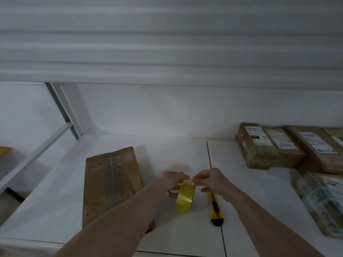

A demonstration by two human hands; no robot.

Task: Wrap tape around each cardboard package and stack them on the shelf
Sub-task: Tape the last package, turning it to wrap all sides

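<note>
The left hand [172, 182] grips the yellowish translucent roll of packing tape [185, 196], fingers curled round its left side, holding it on edge above the white shelf surface [167, 154]. The right hand [213, 182] pinches the loose clear tape end [191, 178] at the top of the roll, thumb and forefinger pressed together. Left of the grip, near the left forearm, lies a long brown cardboard package [111, 184], flat on the shelf surface, a strip of tape running down its length. Just right of the roll, below the right hand, lies a yellow-and-black utility knife [215, 210]. Well to the right of the grip stand several taped brown parcels with white labels [282, 145], set touching one another; another lies nearer at the right edge, blurred.
</note>
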